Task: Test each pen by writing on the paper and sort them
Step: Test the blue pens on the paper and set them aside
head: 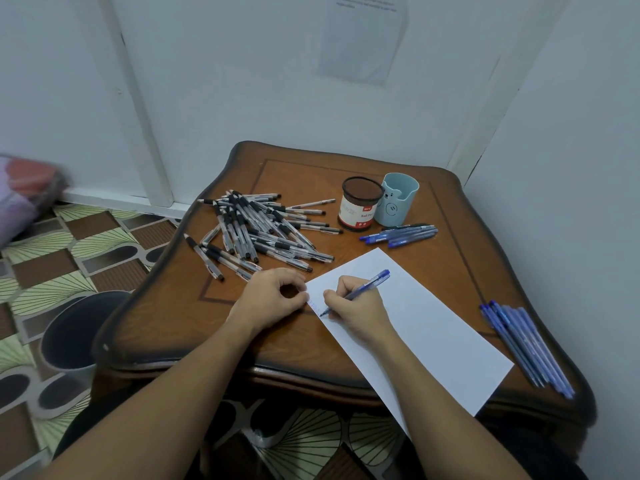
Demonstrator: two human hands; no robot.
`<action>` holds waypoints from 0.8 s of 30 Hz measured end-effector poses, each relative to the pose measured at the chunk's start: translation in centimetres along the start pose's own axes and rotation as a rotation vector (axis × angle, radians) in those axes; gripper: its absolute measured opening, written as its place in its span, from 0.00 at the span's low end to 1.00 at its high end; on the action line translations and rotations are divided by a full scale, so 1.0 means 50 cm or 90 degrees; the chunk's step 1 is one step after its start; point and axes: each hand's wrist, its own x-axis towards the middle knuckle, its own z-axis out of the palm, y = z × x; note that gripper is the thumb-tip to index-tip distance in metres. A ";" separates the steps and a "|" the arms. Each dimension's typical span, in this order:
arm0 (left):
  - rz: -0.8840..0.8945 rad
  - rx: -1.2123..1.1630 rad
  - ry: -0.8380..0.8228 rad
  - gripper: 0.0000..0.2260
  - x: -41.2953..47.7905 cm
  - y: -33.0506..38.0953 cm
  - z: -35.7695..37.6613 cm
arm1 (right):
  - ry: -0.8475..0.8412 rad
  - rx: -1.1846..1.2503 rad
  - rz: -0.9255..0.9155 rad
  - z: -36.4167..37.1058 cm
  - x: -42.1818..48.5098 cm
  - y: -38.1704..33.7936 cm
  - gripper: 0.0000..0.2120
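Pen (360,289) in right hand (356,306), fingers wrapped round barrel in writing grip. Tip down on paper (433,323) by its left corner; long axis runs tip near-left to cap far-right. Left hand (273,299) just beside tip, fingers curled at paper's edge; can't tell if pinching or only pressing. Next prob. a drop-off: blue row (526,348) lies right of right hand, close to counter (166,306) edge, w/ bare paper between. Black pile (256,230) nearer left hand.
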 end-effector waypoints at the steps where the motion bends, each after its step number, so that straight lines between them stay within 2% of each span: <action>1: 0.000 0.000 0.000 0.05 0.000 -0.001 0.000 | -0.002 0.003 -0.003 0.001 0.000 0.002 0.13; 17: 0.007 -0.001 0.007 0.05 0.003 -0.009 0.004 | -0.023 -0.009 -0.044 0.002 0.003 0.010 0.20; 24: -0.004 -0.007 0.002 0.05 0.002 -0.008 0.004 | -0.029 0.002 -0.033 -0.002 0.005 0.013 0.17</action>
